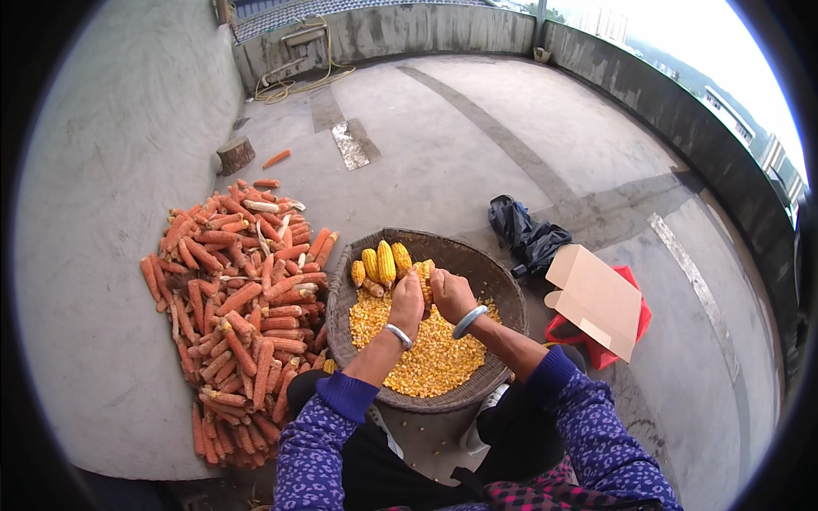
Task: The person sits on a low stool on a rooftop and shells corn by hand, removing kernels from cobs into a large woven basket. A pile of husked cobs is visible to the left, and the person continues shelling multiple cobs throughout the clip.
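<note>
Both hands meet over a round woven basket [429, 404], gripping one partly shelled corn cob [424, 278] between them. My left hand [407, 303] holds it from the left side, with a bracelet at the wrist. My right hand [451, 296] holds its right side, a pale bangle on that wrist. Loose yellow kernels [441, 354] cover the basket's bottom. Several unshelled corn ears [385, 263] lie against the basket's back left, just beyond my left hand. The fingers hide part of the held cob.
A large heap of bare reddish cobs [243, 306] lies left of the basket. To the right are a black plastic bag [527, 236], a cardboard piece [597, 300] and a red bag [644, 317]. A wood stump [236, 155] and a hose [330, 51] are farther back.
</note>
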Action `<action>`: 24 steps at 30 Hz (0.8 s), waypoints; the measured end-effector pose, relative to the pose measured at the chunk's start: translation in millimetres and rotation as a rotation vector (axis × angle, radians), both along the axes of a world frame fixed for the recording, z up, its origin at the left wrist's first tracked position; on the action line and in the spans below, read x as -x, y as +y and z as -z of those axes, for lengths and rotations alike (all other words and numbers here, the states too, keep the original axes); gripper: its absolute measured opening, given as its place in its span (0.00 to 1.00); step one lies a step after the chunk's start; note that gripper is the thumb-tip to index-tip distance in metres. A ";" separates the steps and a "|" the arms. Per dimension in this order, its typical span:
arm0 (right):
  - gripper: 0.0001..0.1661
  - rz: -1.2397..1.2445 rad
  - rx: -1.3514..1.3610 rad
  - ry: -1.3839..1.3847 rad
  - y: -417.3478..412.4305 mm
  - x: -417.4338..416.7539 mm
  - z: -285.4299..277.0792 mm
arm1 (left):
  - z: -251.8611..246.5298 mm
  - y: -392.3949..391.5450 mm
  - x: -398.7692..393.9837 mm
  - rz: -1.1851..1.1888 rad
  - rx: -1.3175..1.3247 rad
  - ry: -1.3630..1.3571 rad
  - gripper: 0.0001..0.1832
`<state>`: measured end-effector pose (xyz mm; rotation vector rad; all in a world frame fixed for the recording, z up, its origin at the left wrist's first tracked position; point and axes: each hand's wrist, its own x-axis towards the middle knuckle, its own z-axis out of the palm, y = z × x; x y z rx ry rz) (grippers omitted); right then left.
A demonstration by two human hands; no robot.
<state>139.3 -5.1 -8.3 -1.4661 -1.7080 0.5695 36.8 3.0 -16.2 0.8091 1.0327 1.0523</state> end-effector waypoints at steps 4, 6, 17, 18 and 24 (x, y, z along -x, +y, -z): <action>0.25 -0.038 0.029 0.113 6.3 -4.8 11.7 | 1.1 3.7 0.3 0.007 0.061 -0.042 0.14; 0.26 -0.175 0.163 0.367 11.8 -7.2 12.8 | -2.6 5.1 1.4 0.023 0.096 -0.075 0.14; 0.23 -0.001 0.098 -0.088 -8.4 4.2 0.1 | -1.5 -0.7 1.5 -0.031 0.061 0.003 0.18; 0.20 0.010 0.061 -0.081 -8.1 4.4 3.7 | -3.7 -2.5 0.6 -0.025 0.046 0.007 0.18; 0.16 -0.002 -0.140 0.029 -4.6 0.3 17.9 | 3.0 2.9 4.3 0.049 0.003 0.040 0.15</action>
